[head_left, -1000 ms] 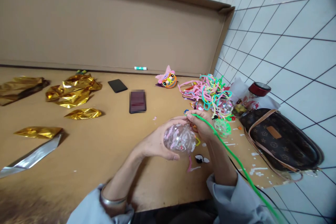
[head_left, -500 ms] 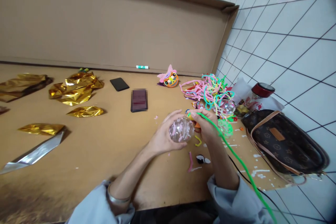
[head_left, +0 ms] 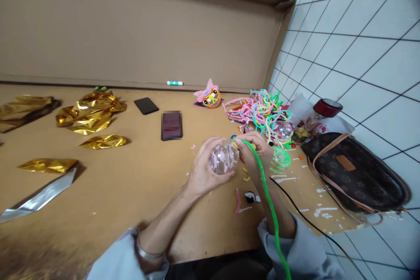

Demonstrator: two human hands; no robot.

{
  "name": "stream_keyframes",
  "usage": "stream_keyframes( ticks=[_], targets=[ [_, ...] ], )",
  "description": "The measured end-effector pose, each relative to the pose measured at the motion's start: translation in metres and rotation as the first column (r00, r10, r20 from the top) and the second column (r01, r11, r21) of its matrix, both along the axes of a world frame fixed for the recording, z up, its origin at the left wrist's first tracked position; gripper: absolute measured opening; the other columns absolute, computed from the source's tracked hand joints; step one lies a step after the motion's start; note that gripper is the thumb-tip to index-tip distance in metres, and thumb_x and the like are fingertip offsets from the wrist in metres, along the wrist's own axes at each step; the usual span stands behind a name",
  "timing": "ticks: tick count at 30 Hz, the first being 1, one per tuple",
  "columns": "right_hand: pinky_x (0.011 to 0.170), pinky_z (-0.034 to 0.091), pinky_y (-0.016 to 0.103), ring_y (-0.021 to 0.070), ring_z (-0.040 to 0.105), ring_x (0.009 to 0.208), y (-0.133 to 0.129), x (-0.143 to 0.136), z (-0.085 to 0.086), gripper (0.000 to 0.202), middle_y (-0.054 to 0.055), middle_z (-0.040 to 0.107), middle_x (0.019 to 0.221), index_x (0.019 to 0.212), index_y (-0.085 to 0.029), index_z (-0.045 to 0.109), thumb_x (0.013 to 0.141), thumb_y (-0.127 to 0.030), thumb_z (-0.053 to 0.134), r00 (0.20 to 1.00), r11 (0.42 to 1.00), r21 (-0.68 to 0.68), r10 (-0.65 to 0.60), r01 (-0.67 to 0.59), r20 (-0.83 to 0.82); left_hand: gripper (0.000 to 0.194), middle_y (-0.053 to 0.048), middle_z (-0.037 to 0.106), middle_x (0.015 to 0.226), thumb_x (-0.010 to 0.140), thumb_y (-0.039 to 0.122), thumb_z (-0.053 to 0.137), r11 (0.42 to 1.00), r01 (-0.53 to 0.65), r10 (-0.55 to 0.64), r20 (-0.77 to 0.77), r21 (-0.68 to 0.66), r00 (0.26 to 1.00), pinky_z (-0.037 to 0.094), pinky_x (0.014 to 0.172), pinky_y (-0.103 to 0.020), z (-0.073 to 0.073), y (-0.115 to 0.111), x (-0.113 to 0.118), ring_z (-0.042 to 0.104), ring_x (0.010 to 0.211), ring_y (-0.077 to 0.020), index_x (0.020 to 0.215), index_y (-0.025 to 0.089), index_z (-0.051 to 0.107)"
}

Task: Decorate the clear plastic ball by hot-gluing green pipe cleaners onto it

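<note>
Green cord (head_left: 276, 229) swung leftward along its trailing length since half a second ago

Clear ball (head_left: 224, 157) cupped in left hand (head_left: 201, 169), raised over tabletop (head_left: 131, 201); pink and white flecks, inside or on surface unclear. Right hand (head_left: 263, 145) pinches the cord's fuzzy end just beside it. Red-lidded jar (head_left: 314, 125) at right, yellowish stuff low inside. Patterned brown bag (head_left: 364, 183) near it, contents hidden. Crinkled gold foil (head_left: 92, 113) well apart, left.

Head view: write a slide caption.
Left hand cupping a clear ball, right hand pinching a green strand, gold foil lying nearby.
</note>
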State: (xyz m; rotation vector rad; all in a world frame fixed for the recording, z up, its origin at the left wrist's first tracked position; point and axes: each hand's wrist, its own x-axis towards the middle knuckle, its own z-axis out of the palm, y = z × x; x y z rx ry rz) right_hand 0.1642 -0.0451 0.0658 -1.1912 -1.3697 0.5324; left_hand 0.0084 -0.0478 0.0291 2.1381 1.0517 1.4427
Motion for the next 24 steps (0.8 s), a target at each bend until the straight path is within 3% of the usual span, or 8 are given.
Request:
stream_keyframes(
  ticks=[5,12,17,21,24],
  targets=[
    [0.091,0.055,0.043,0.0212,0.062,0.107,-0.0003,0.0022,-0.0049,0.034,0.009,0.060,0.128,0.123,-0.019,0.058,0.095,-0.037,0.058,0.999,0.999,-0.038,0.035,-0.034,0.034,0.078,-0.013,0.055,0.134,0.064,0.030,0.083,0.999,0.004,-0.003,-0.021,0.041,1.000,0.047,0.105,-0.053,-0.0014,-0.0015,0.0006,0.054,0.126,-0.0317,0.132,0.023,0.045],
    [0.090,0.055,0.042,0.0207,0.063,0.107,-0.0037,0.0002,-0.0005,0.033,0.009,0.060,0.127,0.123,-0.019,0.058,0.095,-0.037,0.057,0.996,0.996,-0.056,0.073,-0.071,0.041,0.078,-0.013,0.056,0.134,0.065,0.031,0.082,0.999,0.004,-0.002,-0.042,0.052,0.999,0.047,0.105,-0.053,0.0000,-0.0032,0.0014,0.055,0.125,-0.0318,0.132,0.024,0.044],
    [0.088,0.056,0.039,0.0264,0.061,0.110,-0.0034,-0.0001,0.0002,0.024,0.004,0.068,0.115,0.110,-0.035,0.068,0.086,-0.036,0.069,0.996,0.995,-0.057,0.081,-0.078,0.042,0.078,-0.012,0.056,0.133,0.065,0.029,0.081,0.998,0.006,-0.003,-0.046,0.055,0.999,0.047,0.106,-0.052,-0.0001,-0.0059,0.0037,0.055,0.126,-0.0313,0.133,0.025,0.043],
    [0.091,0.055,0.042,0.0208,0.062,0.107,-0.0025,-0.0023,-0.0024,0.031,0.008,0.061,0.127,0.121,-0.021,0.060,0.095,-0.037,0.058,0.995,0.995,-0.054,0.084,-0.081,0.049,0.078,-0.012,0.056,0.133,0.065,0.028,0.081,0.998,0.001,0.002,-0.050,0.061,0.999,0.047,0.106,-0.053,0.0000,-0.0066,0.0044,0.056,0.125,-0.0315,0.133,0.025,0.043],
    [0.091,0.055,0.042,0.0206,0.062,0.107,-0.0014,-0.0037,-0.0049,0.031,0.008,0.060,0.127,0.122,-0.021,0.060,0.095,-0.037,0.057,0.996,0.996,-0.051,0.075,-0.073,0.050,0.078,-0.012,0.056,0.133,0.064,0.027,0.080,0.997,0.001,0.003,-0.048,0.076,0.999,0.048,0.105,-0.051,0.0007,-0.0066,0.0048,0.056,0.124,-0.0311,0.133,0.024,0.043]
  ],
)
